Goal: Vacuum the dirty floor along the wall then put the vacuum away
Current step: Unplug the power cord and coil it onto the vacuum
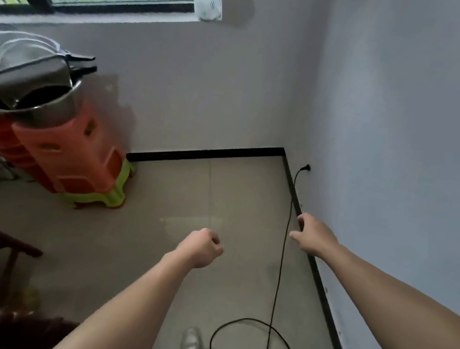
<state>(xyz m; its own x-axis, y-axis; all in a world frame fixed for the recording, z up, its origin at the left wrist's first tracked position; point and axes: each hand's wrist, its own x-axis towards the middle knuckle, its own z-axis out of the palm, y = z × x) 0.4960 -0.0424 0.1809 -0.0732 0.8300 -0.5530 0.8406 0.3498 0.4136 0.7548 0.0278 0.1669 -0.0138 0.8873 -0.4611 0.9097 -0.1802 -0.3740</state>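
Over the tiled floor [134, 249] the left hand [201, 247] is curled into an empty fist. The right hand [313, 236], fingers loose, hangs just beside a black cord [280, 271] plugged into the right-hand wall [407, 141]. Orange stools [76, 157] stand stacked by the far wall.

Matt tiled floor [137, 250]; glossy plastic stools [76, 157]; shiny metal pots [28, 75].

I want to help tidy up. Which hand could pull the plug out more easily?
Probably the right hand. It reaches along the right wall, just beside the cord that runs up to the plug. The left hand is a fist over the floor, farther from both.
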